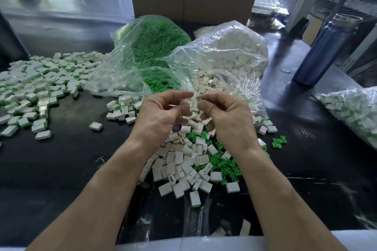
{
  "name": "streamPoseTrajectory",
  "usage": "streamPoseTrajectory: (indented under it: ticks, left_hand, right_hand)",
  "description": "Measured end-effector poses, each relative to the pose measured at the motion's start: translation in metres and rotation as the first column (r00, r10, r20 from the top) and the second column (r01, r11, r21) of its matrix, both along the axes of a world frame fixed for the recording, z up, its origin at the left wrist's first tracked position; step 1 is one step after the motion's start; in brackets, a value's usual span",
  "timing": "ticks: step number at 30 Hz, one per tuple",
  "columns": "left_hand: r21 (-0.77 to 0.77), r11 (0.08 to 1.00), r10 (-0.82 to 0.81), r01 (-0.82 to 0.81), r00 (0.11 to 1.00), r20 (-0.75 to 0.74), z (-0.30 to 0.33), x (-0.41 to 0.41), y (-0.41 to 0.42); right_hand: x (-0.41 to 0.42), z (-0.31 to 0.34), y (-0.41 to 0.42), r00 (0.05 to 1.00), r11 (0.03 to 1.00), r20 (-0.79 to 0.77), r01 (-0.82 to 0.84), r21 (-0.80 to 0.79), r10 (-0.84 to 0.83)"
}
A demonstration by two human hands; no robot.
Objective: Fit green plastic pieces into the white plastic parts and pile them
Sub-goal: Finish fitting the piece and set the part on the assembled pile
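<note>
Green plastic pieces [228, 166], small and branched, loose stock: a scatter lies on the dark table [61, 169] at near centre and right, mixed in with empty white plastic parts.

White plastic parts [179, 159], small hollow rectangular shells, loose stock: a heap at near centre, below the hands; most show no green.

Clear plastic bag of green pieces [155, 40]: far centre, open, well filled.

Clear plastic bag of white parts [234, 51]: just right of the green bag, open and spilling toward the heap, well filled.

Finished pile of white parts fitted with green [36, 87]: left of the table, broad and low; green edges show under many shells. A smaller finished cluster [124, 110] sits just left of the left hand.

Further clear bag of white-and-green parts [353, 112]: right edge, partly out of view.

Left hand [163, 112]: raised above the heap, fingers curled, tips meeting those of the right.

Right hand [226, 116]: likewise curled. A small white piece shows between the two hands; which hand pinches it cannot be told, and any green piece there is hidden.

Progress, as a judgement: a fit is under way; a good many are done, yet both bags and the loose heap leave far more to do.

Blue cylindrical bottle [324, 49]: far right, upright.
</note>
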State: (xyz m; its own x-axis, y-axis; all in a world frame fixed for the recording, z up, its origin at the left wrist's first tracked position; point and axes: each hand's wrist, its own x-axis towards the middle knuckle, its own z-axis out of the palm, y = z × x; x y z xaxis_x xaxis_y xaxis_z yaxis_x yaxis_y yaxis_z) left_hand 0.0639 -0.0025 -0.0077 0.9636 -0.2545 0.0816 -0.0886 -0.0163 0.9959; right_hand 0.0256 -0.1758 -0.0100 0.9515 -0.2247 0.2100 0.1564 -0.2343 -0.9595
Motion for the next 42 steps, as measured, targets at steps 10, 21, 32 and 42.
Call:
streamPoseTrajectory:
  ticks: [10,21,32,42]
  left_hand:
    - [0.013,1.0,-0.001,0.0,0.999,0.043,0.0013,-0.0019,-0.0016]
    - [0.028,1.0,0.0,-0.001,0.999,0.032,-0.0007,-0.0006,0.0002]
    - [0.016,1.0,-0.009,0.009,1.0,0.02,-0.0005,-0.0036,-0.0047]
    - [-0.036,0.999,0.01,-0.011,1.0,-0.028,0.0014,-0.0073,-0.0083]
  right_hand:
    - [0.0014,-0.0006,0.0021,0.999,0.999,0.032,-0.033,0.004,0.033]
    - [-0.0008,0.0005,0.0,0.996,0.996,0.066,-0.053,-0.073,0.058]
    - [-0.0023,0.0028,-0.0015,0.998,0.991,0.058,-0.032,-0.128,0.04]
    - [0.001,-0.0009,0.0059,0.995,1.0,0.104,-0.003,-0.021,0.005]
